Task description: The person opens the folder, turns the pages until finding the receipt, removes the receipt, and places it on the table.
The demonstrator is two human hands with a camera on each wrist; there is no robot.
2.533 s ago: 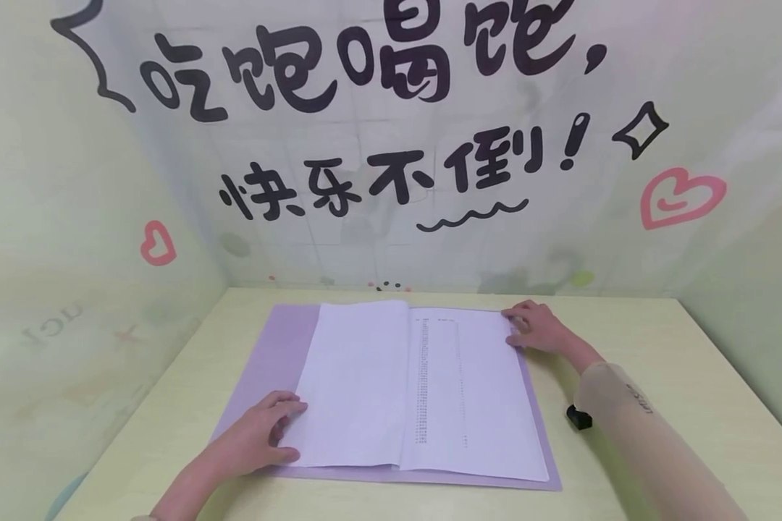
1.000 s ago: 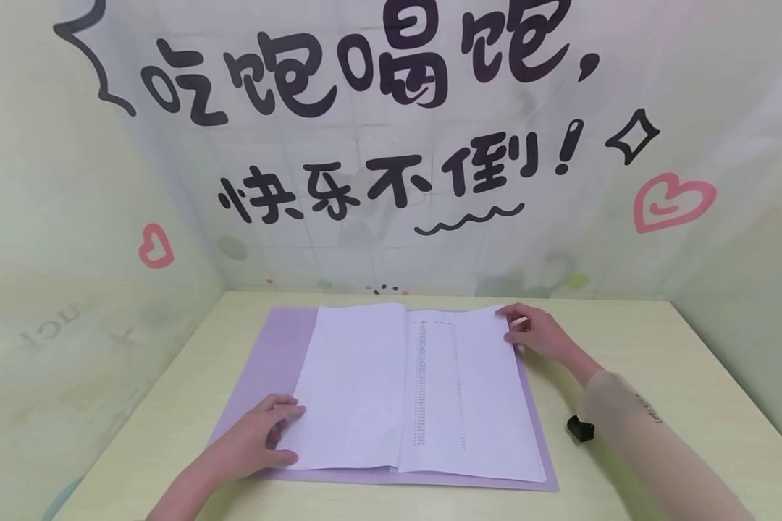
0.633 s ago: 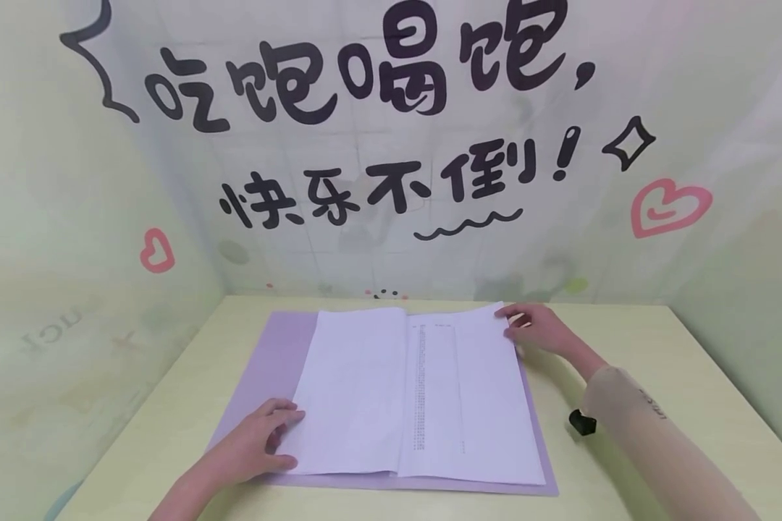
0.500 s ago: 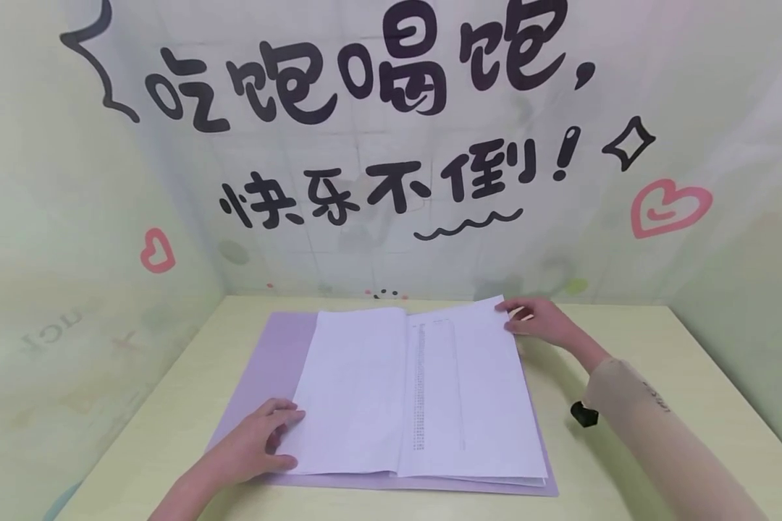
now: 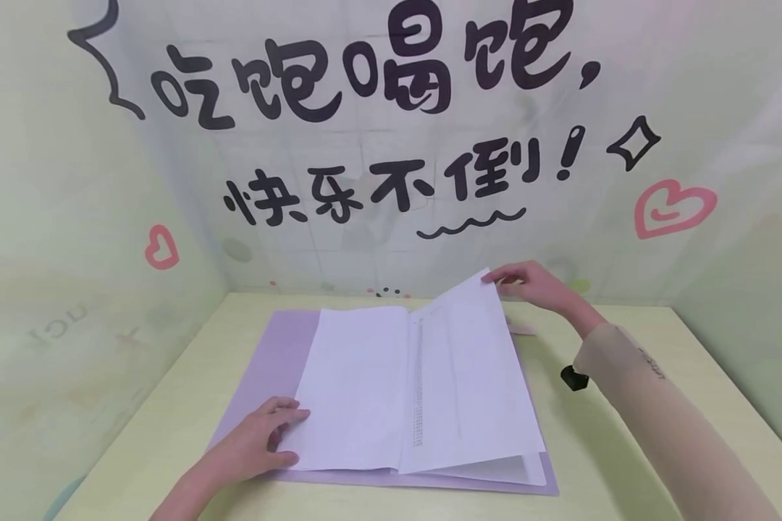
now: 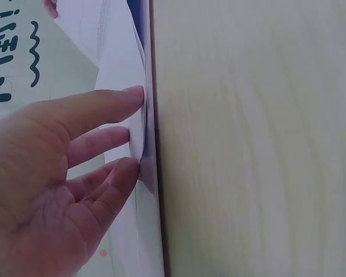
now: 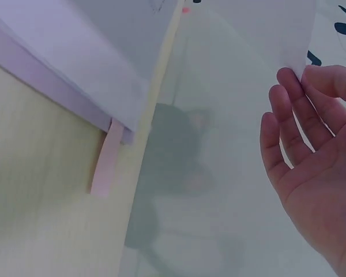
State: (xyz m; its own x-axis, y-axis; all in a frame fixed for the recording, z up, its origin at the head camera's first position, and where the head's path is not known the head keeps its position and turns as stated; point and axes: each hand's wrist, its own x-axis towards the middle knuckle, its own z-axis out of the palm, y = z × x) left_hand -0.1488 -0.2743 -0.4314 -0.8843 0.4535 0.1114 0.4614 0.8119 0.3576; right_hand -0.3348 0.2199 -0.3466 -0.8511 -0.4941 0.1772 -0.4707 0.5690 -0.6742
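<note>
A booklet with a light purple cover (image 5: pixel 287 354) lies spread on the table in the head view. Its left page (image 5: pixel 358 383) is blank, and the right page (image 5: pixel 489 376) carries printed columns. My right hand (image 5: pixel 528 282) pinches the upper outer corner of that right page between thumb and fingertips. The page slants up off the sheets (image 5: pixel 521 467) beneath it. My left hand (image 5: pixel 254 441) rests at the lower left of the blank page, fingers relaxed. In the left wrist view, the left thumb and fingertips touch the paper by the cover's edge.
A pink strip (image 7: pixel 106 161) sticks out from under the booklet at its far right. A small black piece (image 5: pixel 575 378) shows beside the right sleeve. A printed cloth wall (image 5: pixel 365 253) stands behind the table (image 5: pixel 619 405), and more cloth flanks it.
My right hand has lifted the right page's upper corner and drawn it up and slightly left, uncovering sheets below. The pink strip has come into sight. My left hand stays in place.
</note>
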